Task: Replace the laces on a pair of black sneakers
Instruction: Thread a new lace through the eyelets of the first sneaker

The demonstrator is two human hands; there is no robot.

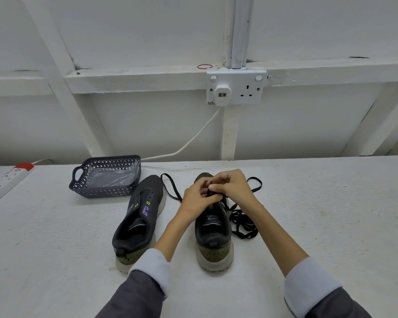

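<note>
Well back on the worktop (308, 226), near its far edge, a dark perforated basket (105, 177) with handle cut-outs held crinkled clear plastic (115, 177). Beside it stood the unlaced left shoe (138, 216), of black mesh on a pale sole. The right shoe (213, 235) stood at mid-worktop, flat black lace (241, 223) tangled beside it. Both hands, left (197, 200) and right (232, 187), met over its tongue, fingers curled tight, pinching the lace.
</note>
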